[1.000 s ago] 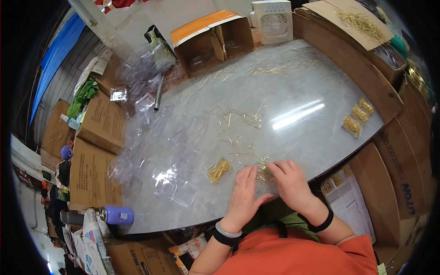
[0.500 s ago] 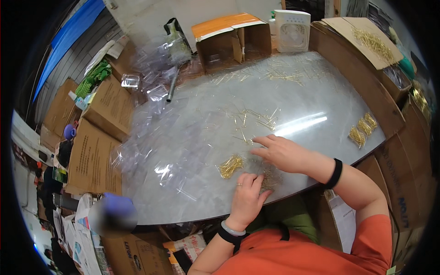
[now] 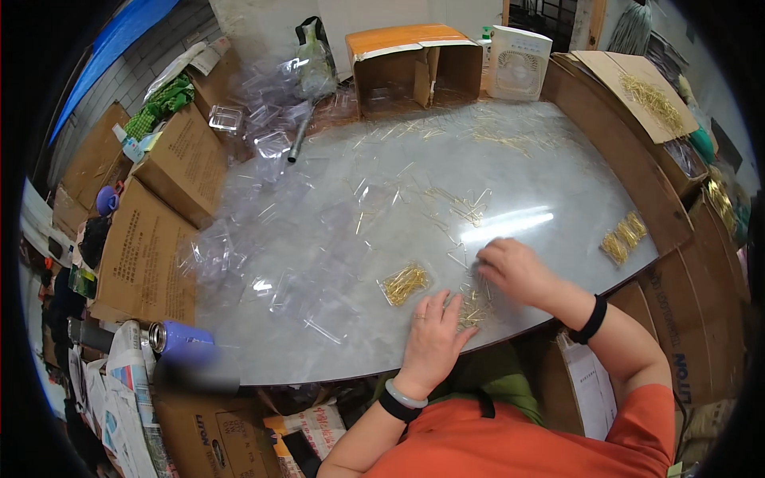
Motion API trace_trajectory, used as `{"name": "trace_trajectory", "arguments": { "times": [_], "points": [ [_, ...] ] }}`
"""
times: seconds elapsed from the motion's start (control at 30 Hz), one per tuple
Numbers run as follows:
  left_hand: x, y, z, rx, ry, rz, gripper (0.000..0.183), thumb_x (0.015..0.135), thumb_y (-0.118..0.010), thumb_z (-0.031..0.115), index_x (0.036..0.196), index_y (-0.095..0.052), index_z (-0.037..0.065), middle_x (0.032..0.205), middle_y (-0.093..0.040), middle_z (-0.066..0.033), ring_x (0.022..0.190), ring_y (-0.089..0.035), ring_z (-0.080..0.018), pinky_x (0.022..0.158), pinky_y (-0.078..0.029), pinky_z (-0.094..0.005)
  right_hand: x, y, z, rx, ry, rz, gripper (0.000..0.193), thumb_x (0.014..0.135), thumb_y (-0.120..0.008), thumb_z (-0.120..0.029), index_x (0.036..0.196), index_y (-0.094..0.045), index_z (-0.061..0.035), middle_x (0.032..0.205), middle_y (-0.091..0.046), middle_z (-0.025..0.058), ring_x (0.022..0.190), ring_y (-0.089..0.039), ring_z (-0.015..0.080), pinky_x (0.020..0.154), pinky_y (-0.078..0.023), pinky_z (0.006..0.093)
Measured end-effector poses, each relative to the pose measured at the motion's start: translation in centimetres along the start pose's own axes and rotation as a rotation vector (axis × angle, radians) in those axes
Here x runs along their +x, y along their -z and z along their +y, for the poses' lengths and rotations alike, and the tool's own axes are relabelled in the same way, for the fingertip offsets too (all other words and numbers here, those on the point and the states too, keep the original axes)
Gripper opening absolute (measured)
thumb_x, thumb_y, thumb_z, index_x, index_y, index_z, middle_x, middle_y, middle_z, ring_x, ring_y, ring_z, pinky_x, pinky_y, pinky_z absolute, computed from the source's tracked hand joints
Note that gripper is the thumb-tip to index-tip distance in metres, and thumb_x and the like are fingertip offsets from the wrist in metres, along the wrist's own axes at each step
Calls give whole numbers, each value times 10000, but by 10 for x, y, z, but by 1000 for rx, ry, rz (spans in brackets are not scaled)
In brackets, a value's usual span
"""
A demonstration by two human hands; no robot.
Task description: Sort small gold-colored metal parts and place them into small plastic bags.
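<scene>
My left hand [image 3: 433,338] rests on the grey table, fingers stretched out, beside a loose pile of thin gold wire pieces [image 3: 474,309]. On the far right side of that pile is my right hand [image 3: 518,269], its fingers slightly bent and apart, fingertips low over the table. I make out nothing held in either hand. Just beyond my left fingertips lies a clear plastic tray filled with gold wire pieces [image 3: 405,283]. More gold wire pieces [image 3: 470,207] lie scattered farther up the table.
Clear plastic packs [image 3: 319,299] cover the table's left part. Several filled packs [image 3: 624,239] lie at the right edge. An open cardboard box [image 3: 414,76] and a white fan [image 3: 518,64] stand at the back. Brown cartons [image 3: 151,255] and a purple bottle [image 3: 183,341] line the left.
My right hand has drawn nearer and a little to the right, its spread fingers now more bent. My left hand stays by the pile. The view has shifted slightly.
</scene>
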State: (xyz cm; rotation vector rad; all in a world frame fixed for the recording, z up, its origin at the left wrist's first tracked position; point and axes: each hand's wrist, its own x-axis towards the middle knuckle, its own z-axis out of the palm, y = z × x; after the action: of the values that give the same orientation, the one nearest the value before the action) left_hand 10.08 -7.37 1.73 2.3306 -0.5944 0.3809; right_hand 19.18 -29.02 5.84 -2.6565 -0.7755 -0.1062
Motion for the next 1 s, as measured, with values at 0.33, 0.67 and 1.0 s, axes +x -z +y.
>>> {"name": "trace_trajectory", "arguments": {
  "times": [0.33, 0.67, 1.0],
  "points": [
    [1, -3, -3, 79, 41, 34, 913, 799, -865, 285, 1460, -394, -132, 1457, -449, -286, 1397, -387, -461, 1166, -354, -519, 24, -15, 2, 84, 326, -200, 370, 819, -684, -66, 1186, -691, -117, 1112, -630, 119, 1055, -617, 344, 923, -523, 416],
    [3, -2, -4, 117, 3, -77, 950, 811, -836, 401, 1481, -391, -105, 1452, -457, -265, 1408, -392, -448, 1198, -303, -550, -26, 27, 0, 40, 326, -162, 494, 787, -795, -180, 1256, -663, -95, 1200, -623, 117, 1131, -574, 335, 944, -509, 424],
    [4, 2, 0, 79, -71, -165, 773, 852, -805, 341, 1471, -483, 8, 1381, -504, -174, 1400, -422, -409, 1201, -304, -566, -66, -8, -20, 165, 67, 102, 482, 786, -822, -183, 1232, -660, -97, 1191, -627, 101, 1082, -584, 324, 946, -495, 430]
  ]
}}
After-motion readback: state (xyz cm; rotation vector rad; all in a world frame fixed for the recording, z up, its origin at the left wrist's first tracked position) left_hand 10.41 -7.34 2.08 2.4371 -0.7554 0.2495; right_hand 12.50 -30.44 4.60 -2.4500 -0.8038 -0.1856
